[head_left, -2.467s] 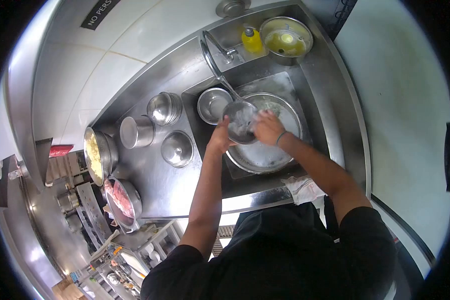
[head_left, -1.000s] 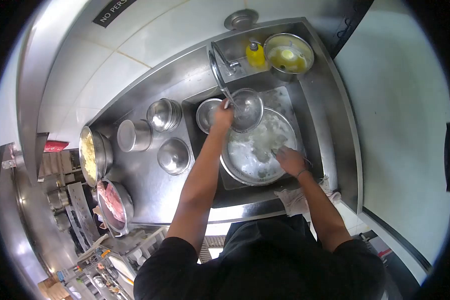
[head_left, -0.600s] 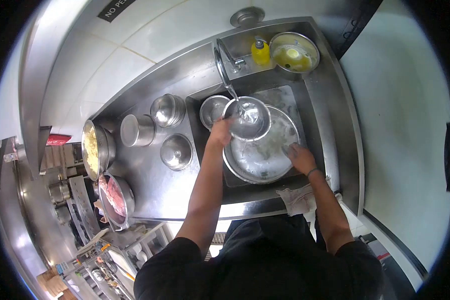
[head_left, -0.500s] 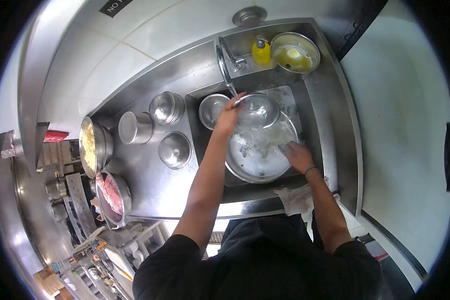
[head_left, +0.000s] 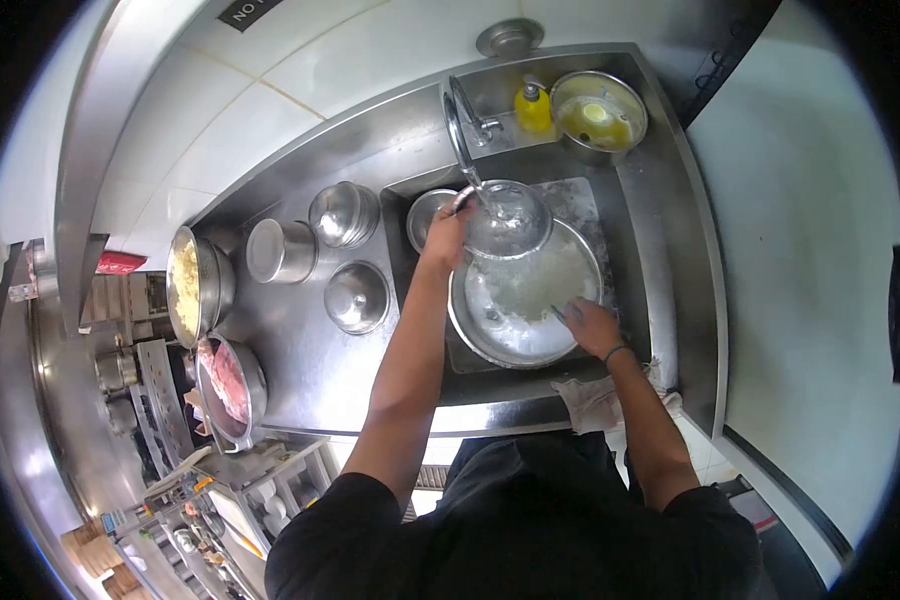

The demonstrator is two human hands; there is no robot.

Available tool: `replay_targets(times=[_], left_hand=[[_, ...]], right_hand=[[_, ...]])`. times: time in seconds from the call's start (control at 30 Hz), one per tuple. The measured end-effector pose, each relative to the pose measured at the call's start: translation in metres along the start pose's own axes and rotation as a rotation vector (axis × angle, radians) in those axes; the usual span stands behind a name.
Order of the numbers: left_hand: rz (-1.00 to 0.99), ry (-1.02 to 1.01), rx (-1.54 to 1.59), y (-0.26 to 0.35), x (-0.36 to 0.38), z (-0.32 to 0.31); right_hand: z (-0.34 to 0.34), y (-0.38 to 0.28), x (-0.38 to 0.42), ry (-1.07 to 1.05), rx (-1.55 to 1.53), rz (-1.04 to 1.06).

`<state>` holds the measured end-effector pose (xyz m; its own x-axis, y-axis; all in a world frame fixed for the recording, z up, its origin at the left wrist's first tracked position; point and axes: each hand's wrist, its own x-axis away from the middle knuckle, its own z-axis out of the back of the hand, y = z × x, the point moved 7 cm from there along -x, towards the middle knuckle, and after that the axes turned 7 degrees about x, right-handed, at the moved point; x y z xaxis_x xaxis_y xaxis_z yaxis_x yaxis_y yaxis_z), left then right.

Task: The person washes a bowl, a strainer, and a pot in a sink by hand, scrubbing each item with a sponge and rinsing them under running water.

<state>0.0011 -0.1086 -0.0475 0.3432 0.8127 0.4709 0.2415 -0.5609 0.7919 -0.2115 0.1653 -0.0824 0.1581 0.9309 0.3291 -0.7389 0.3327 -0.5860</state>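
The left hand is closed on the rim of a bowl, which lies at its 3 o'clock. The right hand is half curled over the near right side of a basin; whether its fingers hold anything, I cannot tell. From there the bowl is at 11 o'clock, just above the basin's far edge.

A tap at the bowl's 11 o'clock runs water into it. Behind the left hand, at 10 o'clock, sits a small bowl. A cloth hangs at the right hand's 6 o'clock.

Farther from the left hand, the bench carries an upturned dome at 8 o'clock, stacked bowls and a pot at 9. Soap stands at the held bowl's 12.
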Motion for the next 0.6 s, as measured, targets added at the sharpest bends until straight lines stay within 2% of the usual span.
replay_targets(times=[0.03,0.13,0.23,0.27,0.37,0.43,0.47,0.53,0.6], left_hand=[[-0.078,-0.044,-0.141,0.018,0.012,-0.026],[-0.310,-0.198,-0.499,0.039,0.027,-0.076],[-0.658,-0.299,-0.883,0.061,0.036,-0.115],[-0.662,-0.328,-0.901,0.063,0.038,-0.121],[-0.719,-0.246,-1.009,0.070,0.040,-0.113],[-0.672,-0.207,-0.972,0.075,0.045,-0.095],[-0.647,-0.186,-0.957,0.079,0.050,-0.085],[-0.766,-0.156,-1.034,0.092,0.066,-0.073],[-0.896,-0.104,-1.116,0.103,0.091,-0.066]], right_hand=[[-0.002,0.002,0.002,0.027,0.005,0.027],[0.013,-0.008,0.003,-0.102,-0.061,-0.014],[0.020,-0.011,0.003,-0.058,-0.050,0.009],[0.023,-0.014,0.004,-0.074,-0.049,-0.021],[0.030,-0.021,0.005,-0.114,-0.052,-0.079],[0.027,-0.021,0.006,-0.146,-0.059,-0.085],[0.022,-0.018,0.006,-0.097,-0.042,-0.050],[0.005,-0.006,0.005,-0.002,-0.010,0.018],[0.011,-0.015,0.010,-0.048,-0.016,0.012]])
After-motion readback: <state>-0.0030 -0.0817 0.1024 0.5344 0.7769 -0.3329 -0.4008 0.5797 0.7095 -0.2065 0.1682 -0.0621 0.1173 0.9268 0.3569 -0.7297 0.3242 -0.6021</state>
